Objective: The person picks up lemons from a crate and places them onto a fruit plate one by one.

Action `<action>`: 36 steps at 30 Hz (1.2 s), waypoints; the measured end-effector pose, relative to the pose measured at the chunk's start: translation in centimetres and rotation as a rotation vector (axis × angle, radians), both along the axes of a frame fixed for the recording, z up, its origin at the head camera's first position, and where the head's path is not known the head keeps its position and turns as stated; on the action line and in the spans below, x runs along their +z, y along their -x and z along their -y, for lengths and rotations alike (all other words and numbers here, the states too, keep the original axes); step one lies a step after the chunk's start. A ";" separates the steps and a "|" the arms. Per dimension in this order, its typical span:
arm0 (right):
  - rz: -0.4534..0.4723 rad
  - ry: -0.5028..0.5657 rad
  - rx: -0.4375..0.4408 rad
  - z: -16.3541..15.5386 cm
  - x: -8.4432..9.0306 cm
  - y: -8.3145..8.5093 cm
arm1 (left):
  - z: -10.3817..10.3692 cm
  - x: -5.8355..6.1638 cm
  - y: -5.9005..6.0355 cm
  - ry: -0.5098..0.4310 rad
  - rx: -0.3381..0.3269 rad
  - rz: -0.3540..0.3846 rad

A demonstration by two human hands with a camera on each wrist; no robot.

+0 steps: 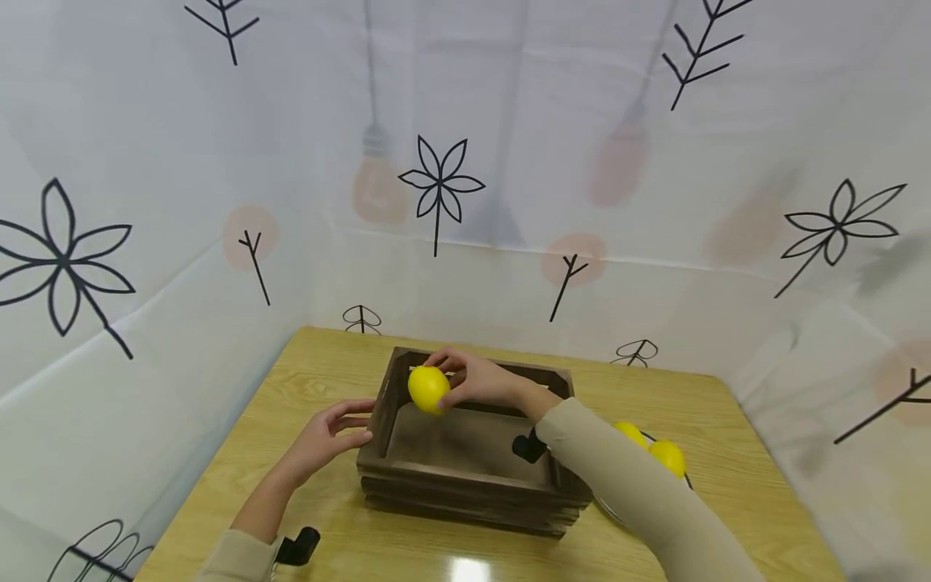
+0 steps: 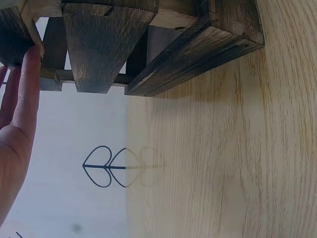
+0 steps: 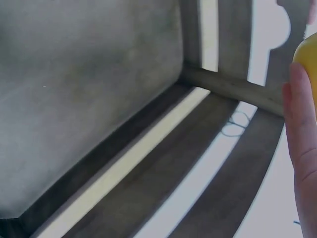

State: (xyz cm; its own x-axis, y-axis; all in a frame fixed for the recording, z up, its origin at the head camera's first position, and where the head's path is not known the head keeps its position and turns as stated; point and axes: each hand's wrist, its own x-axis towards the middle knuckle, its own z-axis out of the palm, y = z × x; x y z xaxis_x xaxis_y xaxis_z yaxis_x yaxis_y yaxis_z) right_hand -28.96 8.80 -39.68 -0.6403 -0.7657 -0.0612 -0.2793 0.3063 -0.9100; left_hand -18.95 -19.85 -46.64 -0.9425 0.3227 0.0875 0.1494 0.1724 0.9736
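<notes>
**Lemon held over the crate**

The right hand [image 1: 476, 378] curls its fingers around a round yellow lemon [image 1: 428, 389], holding it above the far left corner of the dark slatted wooden crate [image 1: 465, 477]. The left hand [image 1: 330, 432], fingers straight, rests against the crate's left end. The crate stands on the light wooden surface [image 1: 727, 420]; two more yellow lemons [image 1: 667, 457] lie to its right.

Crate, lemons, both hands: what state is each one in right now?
Crate: upright on the table, nothing lying inside.
Lemon: held above the crate's far left corner.
Right hand: gripping that lemon.
Left hand: fingers straight, touching the crate's left side.
Other lemons: resting right of the crate.
</notes>
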 end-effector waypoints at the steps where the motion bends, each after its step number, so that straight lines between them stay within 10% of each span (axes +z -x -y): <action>1: 0.014 0.014 -0.008 -0.1 0.5 -0.3 | 0.0 0.0 0.0 0.000 -0.001 -0.004; 36: -0.017 0.425 -0.374 -7.3 4.5 -3.9 | 0.0 -0.1 -0.1 -0.012 -0.020 0.014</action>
State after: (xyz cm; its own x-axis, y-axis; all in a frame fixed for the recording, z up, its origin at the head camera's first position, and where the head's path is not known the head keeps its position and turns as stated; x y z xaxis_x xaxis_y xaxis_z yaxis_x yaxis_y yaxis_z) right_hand -25.07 16.07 -35.21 -0.8708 -0.4418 0.2157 -0.2379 -0.0052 -0.9713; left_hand -18.89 -19.85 -46.73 -0.9369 0.3408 0.0778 0.1387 0.1581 0.9776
